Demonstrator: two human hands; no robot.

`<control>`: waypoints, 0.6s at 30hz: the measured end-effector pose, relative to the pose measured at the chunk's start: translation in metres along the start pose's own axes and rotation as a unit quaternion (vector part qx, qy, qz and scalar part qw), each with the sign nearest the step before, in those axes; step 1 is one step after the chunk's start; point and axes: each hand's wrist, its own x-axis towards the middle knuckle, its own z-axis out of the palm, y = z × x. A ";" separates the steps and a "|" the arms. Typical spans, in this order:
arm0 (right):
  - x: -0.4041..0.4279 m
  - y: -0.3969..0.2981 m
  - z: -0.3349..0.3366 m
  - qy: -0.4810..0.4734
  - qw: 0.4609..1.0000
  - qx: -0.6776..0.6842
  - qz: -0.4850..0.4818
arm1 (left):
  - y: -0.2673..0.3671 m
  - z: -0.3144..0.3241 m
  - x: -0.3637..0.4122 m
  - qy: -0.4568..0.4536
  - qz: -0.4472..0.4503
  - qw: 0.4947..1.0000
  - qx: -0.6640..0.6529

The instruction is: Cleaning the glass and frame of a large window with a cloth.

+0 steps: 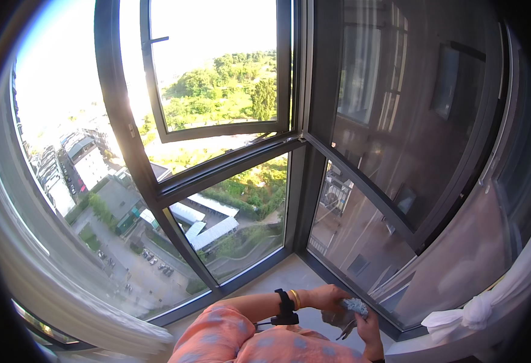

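Low in the view, both hands meet over the window sill [301,270]. My left hand [330,297] is closed around one end of a pale blue, nubby cloth [355,307]. On its other side my right hand [369,327] pinches the cloth, thumb uppermost. A grey-brown, limp piece [338,318] hangs below my hands; whether it belongs to the same cloth I cannot tell. The left wrist wears a gold bangle [295,299] and a black strap [287,308] with a small box and cable. Parts of the fingers are hidden behind the cloth.
A dark-framed corner window rises in front, with one sash [224,131] swung outward. The right-hand pane [369,263] stands close to my hands. A white curtain [88,299] hangs at left; another, knotted curtain [476,313] is at right. Buildings and trees lie far below outside.
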 end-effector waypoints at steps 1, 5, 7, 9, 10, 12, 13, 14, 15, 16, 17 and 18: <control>0.003 -0.004 0.009 -0.006 0.999 -0.036 -0.020 | -0.026 -0.005 -0.015 0.000 -0.018 0.999 0.046; 0.039 0.003 0.039 -0.020 0.999 -0.010 -0.045 | -0.072 -0.045 -0.072 0.080 -0.075 0.994 0.003; 0.065 -0.012 0.061 -0.023 0.995 -0.047 -0.089 | -0.087 -0.069 -0.094 0.181 0.005 0.979 -0.097; 0.091 -0.029 0.083 -0.046 0.997 -0.040 -0.042 | -0.103 -0.092 -0.118 0.154 -0.124 0.904 -0.380; 0.104 -0.042 0.097 -0.023 0.994 -0.036 -0.100 | -0.097 -0.104 -0.121 0.189 -0.110 0.908 -0.358; 0.124 -0.060 0.116 -0.038 0.995 -0.015 -0.086 | -0.081 -0.129 -0.131 0.183 -0.156 0.901 -0.360; 0.133 -0.072 0.122 -0.034 0.996 -0.017 -0.080 | -0.080 -0.143 -0.139 0.177 -0.177 0.909 -0.333; 0.141 -0.083 0.127 -0.063 0.996 0.020 -0.056 | -0.084 -0.152 -0.143 0.171 -0.176 0.909 -0.338; 0.152 -0.092 0.134 -0.097 0.993 0.061 -0.036 | -0.087 -0.162 -0.151 0.196 -0.163 0.895 -0.365; 0.165 -0.097 0.141 -0.094 0.993 0.060 -0.032 | -0.090 -0.170 -0.154 0.217 -0.149 0.880 -0.394; 0.177 -0.101 0.147 -0.130 0.956 0.258 0.053 | -0.092 -0.179 -0.155 0.213 -0.149 0.880 -0.397; 0.183 -0.104 0.152 -0.156 0.873 0.443 0.133 | -0.091 -0.189 -0.155 0.233 -0.091 0.834 -0.492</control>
